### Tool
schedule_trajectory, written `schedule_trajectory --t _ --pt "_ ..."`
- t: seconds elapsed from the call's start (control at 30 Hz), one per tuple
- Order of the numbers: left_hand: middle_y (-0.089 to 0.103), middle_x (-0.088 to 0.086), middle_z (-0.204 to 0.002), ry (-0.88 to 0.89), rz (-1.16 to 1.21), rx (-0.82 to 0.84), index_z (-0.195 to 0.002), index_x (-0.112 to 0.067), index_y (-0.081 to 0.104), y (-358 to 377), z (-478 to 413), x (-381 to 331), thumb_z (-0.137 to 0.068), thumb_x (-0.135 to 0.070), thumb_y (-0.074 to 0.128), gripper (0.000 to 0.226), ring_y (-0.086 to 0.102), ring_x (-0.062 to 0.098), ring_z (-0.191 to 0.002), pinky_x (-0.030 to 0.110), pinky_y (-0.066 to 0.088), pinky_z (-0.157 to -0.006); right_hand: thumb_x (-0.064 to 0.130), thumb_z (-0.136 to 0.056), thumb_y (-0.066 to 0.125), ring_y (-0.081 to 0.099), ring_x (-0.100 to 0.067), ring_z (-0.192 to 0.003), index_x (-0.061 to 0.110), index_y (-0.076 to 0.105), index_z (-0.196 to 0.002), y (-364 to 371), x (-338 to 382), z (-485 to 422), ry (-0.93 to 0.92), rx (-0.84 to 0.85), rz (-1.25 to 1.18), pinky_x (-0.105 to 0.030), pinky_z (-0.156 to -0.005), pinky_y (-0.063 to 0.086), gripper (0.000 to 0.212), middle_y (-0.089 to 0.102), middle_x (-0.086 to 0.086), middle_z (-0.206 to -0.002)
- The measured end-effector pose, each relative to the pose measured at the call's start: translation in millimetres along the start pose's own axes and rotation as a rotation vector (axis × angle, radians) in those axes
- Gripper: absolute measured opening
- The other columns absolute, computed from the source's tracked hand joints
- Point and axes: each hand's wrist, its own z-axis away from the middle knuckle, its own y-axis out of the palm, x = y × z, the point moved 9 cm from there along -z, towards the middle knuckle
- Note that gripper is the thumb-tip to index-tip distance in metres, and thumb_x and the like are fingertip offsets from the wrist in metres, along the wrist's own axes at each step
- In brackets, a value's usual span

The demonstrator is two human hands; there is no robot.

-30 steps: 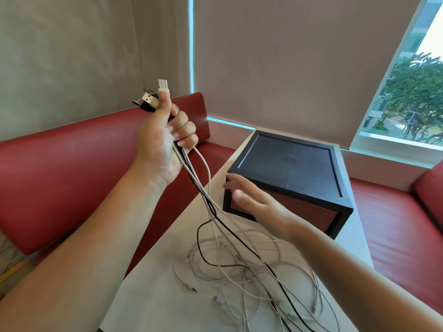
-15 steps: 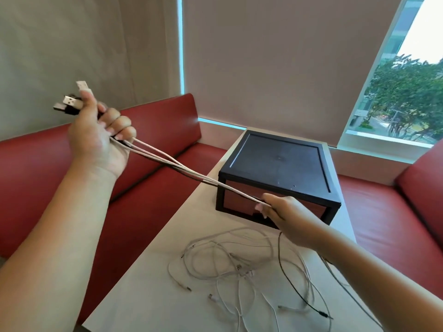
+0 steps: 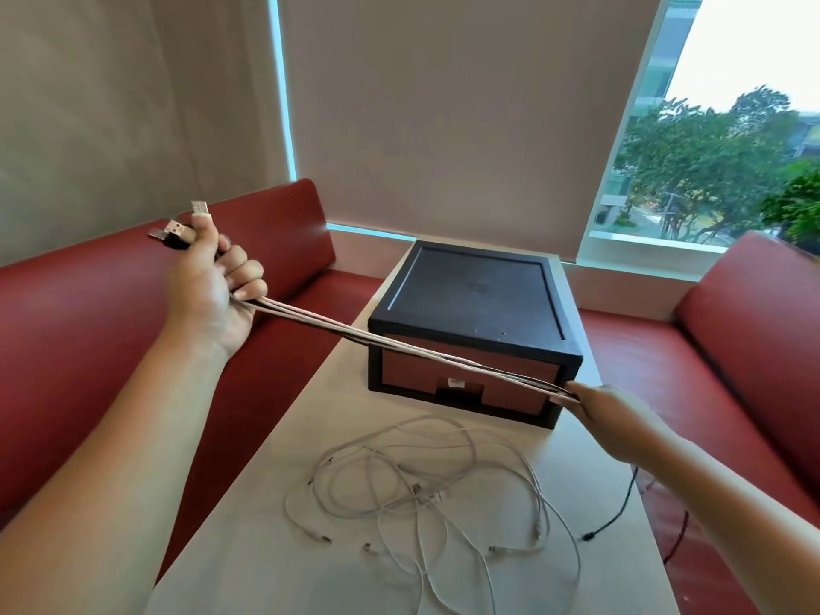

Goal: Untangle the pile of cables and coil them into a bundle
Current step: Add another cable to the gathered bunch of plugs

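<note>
My left hand (image 3: 213, 286) is raised over the red bench and grips several cables near their USB plugs (image 3: 177, 228), which stick out above the fist. The cables (image 3: 399, 348), white and black together, run taut in a straight band down to my right hand (image 3: 599, 403), which pinches them in front of the black box. Below, the loose ends of the white cables (image 3: 421, 490) lie in tangled loops on the white table (image 3: 248, 548). A black cable end (image 3: 614, 517) trails at the table's right edge.
A black box (image 3: 479, 295) with a red drawer front stands at the far end of the table. Red benches (image 3: 80, 330) flank the table on both sides. Behind are a wall, a lowered blind and a window.
My right hand has slid further right along the cables, away from my left hand. The taut stretch between the hands is longer, and less cable lies on the table.
</note>
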Motion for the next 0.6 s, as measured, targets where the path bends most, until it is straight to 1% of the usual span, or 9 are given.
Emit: schedule_trajectory --t 0.07,0.13,0.2,0.3,0.37,0.43,0.47,0.53,0.6 --pt "0.022 -0.011 -0.049 -0.01 -0.019 0.006 -0.066 -0.023 0.037 0 -3 1 -0.099 -0.05 0.044 0.043 0.017 0.004 -0.039 0.016 0.014 -0.034 0.066 -0.091 0.014 0.062 -0.03 -0.078 0.022 0.053 -0.096 -10 -3 2 0.006 0.006 0.073 -0.036 -0.06 0.045 0.058 0.059 -0.002 -0.077" --pt "0.022 -0.011 -0.049 -0.01 -0.026 0.015 -0.066 -0.023 0.038 0 -5 -1 -0.099 -0.05 0.044 0.043 0.017 0.004 -0.04 0.016 0.013 -0.034 0.056 -0.098 0.023 0.063 -0.029 -0.081 0.023 0.046 -0.089 -22 -3 2 -0.001 0.024 0.192 -0.034 -0.057 0.038 0.042 0.048 0.003 -0.071" --pt "0.022 -0.011 -0.049 -0.02 -0.04 0.021 -0.066 -0.024 0.038 -1 -5 1 -0.099 -0.049 0.044 0.043 0.017 0.004 -0.04 0.016 0.012 -0.035 0.054 -0.1 0.024 0.065 -0.026 -0.08 0.024 0.04 -0.086 -35 -6 2 0.005 0.007 0.288 -0.033 -0.055 0.036 0.037 0.045 0.006 -0.07" --pt "0.023 -0.011 -0.05 -0.06 -0.084 0.026 -0.065 -0.024 0.038 -2 -1 17 -0.099 -0.049 0.045 0.042 0.017 0.003 -0.041 0.017 0.013 -0.035 0.056 -0.1 0.021 0.066 -0.024 -0.084 0.025 0.045 -0.091 -27 -13 5 0.06 0.059 0.365 -0.031 -0.056 0.037 0.04 0.053 0.004 -0.077" --pt "0.023 -0.011 -0.05 -0.092 -0.104 0.02 -0.066 -0.024 0.038 -6 3 30 -0.1 -0.048 0.045 0.042 0.017 0.003 -0.041 0.017 0.012 -0.035 0.06 -0.098 0.016 0.065 -0.025 -0.092 0.025 0.044 -0.093 6 -13 13 0.082 0.192 0.349 -0.031 -0.06 0.038 0.045 0.058 0.001 -0.086" --pt "0.023 -0.011 -0.049 -0.125 -0.129 0.01 -0.066 -0.024 0.038 -12 6 42 -0.1 -0.046 0.045 0.042 0.017 0.003 -0.04 0.017 0.012 -0.036 0.073 -0.088 0.001 0.063 -0.029 -0.1 0.025 0.044 -0.093 51 -5 25 0.077 0.351 0.27 -0.032 -0.064 0.038 0.064 0.059 -0.004 -0.093" --pt "0.023 -0.011 -0.049 -0.14 -0.147 0.003 -0.066 -0.024 0.038 -16 9 47 -0.1 -0.046 0.045 0.042 0.017 0.003 -0.04 0.017 0.011 -0.036 0.076 -0.085 -0.002 0.061 -0.031 -0.1 0.023 0.045 -0.091 75 0 33 0.074 0.448 0.21 -0.033 -0.067 0.038 0.072 0.055 -0.004 -0.089" --pt "0.023 -0.011 -0.05 -0.16 -0.183 -0.009 -0.065 -0.024 0.037 -26 13 53 -0.101 -0.044 0.046 0.042 0.017 0.004 -0.041 0.018 0.011 -0.037 0.066 -0.095 0.02 0.055 -0.028 -0.092 0.021 0.04 -0.079 115 9 48 0.125 0.641 0.037 -0.033 -0.071 0.037 0.052 0.047 0.0 -0.08" --pt "0.021 -0.011 -0.051 -0.168 -0.206 -0.019 -0.063 -0.025 0.033 -35 16 56 -0.1 -0.04 0.048 0.042 0.016 0.004 -0.043 0.019 0.01 -0.037 0.05 -0.098 0.042 0.047 -0.02 -0.087 0.025 0.036 -0.079 137 21 61 0.147 0.79 -0.133 -0.029 -0.07 0.037 0.032 0.044 0.005 -0.081"
